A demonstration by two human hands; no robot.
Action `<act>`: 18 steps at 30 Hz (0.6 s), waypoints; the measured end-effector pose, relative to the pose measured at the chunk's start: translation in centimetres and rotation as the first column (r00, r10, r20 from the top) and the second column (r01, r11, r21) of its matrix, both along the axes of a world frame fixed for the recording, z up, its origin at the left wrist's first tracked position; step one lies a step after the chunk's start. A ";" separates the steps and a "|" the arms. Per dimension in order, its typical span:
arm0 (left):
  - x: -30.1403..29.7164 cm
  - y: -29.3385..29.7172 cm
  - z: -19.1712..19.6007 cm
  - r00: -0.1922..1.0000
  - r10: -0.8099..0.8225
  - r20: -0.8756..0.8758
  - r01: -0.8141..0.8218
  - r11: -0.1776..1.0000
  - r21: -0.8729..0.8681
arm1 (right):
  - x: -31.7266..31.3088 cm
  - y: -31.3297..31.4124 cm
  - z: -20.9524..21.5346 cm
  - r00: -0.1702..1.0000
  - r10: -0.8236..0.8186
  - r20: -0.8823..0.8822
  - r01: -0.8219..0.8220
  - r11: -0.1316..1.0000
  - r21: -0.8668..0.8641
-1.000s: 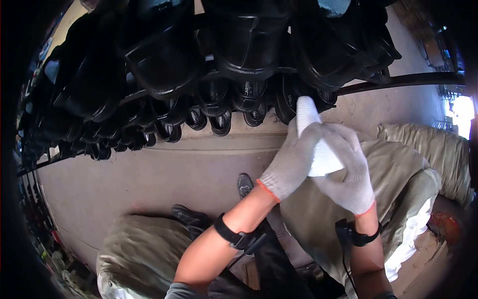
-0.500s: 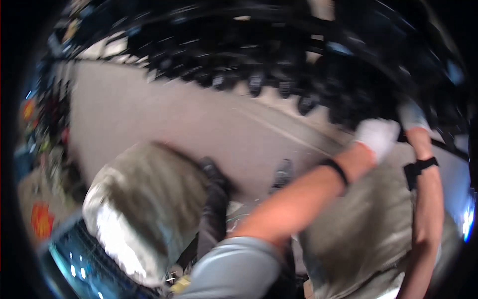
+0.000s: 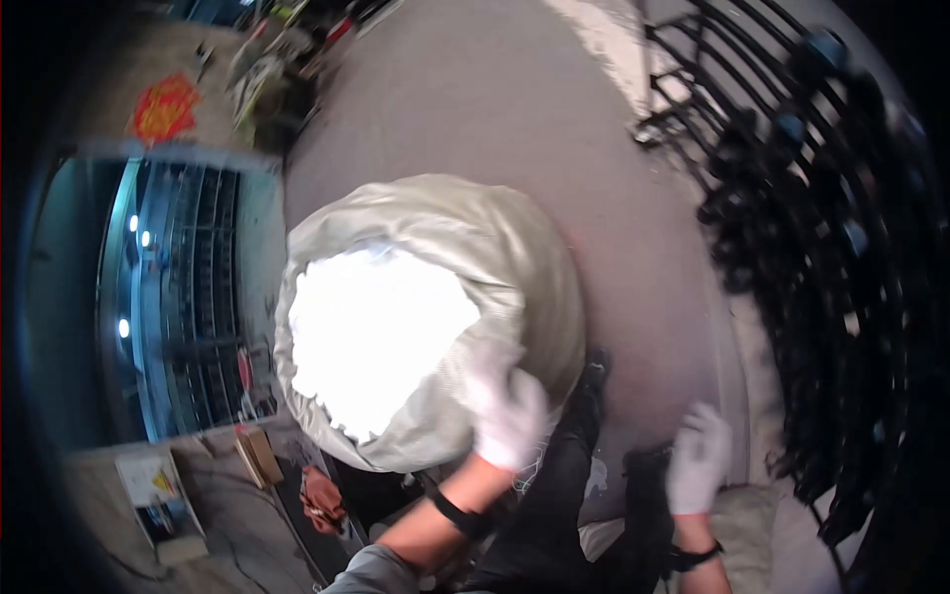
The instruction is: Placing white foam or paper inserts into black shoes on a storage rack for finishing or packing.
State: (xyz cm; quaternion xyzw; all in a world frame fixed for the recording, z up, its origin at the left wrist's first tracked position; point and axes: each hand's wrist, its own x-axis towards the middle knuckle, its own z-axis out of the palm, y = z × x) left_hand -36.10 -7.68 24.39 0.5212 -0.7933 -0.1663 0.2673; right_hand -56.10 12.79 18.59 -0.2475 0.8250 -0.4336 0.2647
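Note:
A big pale woven sack (image 3: 515, 257) stands open on the floor, its mouth full of bright white material (image 3: 371, 332). My left hand (image 3: 507, 408), in a white glove, rests on the sack's rim at its lower right; whether it grips anything I cannot tell. My right hand (image 3: 698, 457), also gloved, hangs lower right with fingers spread and holds nothing, close to my dark trouser leg (image 3: 554, 495). A black band sits on each wrist.
A black rack (image 3: 831, 257) loaded with dark moulded parts fills the right side. Grey floor (image 3: 554, 109) stretches behind the sack. A second pale sack (image 3: 762, 525) lies bottom right. Shelving (image 3: 178, 297), a small box (image 3: 257, 455) and clutter are at the left.
The view has swung from the rack down and left to the open sack. My hands, earlier raised together on a white piece near the rack, have parted; the left has dropped to the sack.

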 end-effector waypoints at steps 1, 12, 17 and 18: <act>4.9 -5.2 -0.7 0.954 0.298 -0.038 -0.300 0.949 -0.099 | 4.3 -6.6 1.7 0.984 0.159 0.075 -0.150 0.982 -0.119; 32.9 -31.0 -17.7 0.610 0.038 0.791 -0.195 0.975 0.104 | 35.0 -48.3 -11.8 0.583 0.792 -0.183 -0.696 0.603 0.390; 35.2 -26.2 -10.9 0.680 0.258 0.686 -0.480 0.864 0.152 | 31.2 -41.4 -3.6 0.644 0.745 -0.175 -0.763 0.609 -0.216; 48.8 -27.5 -14.5 0.675 0.248 0.695 -0.461 0.877 0.135 | 29.4 -40.7 1.3 0.563 0.821 -0.095 -0.798 0.511 -0.320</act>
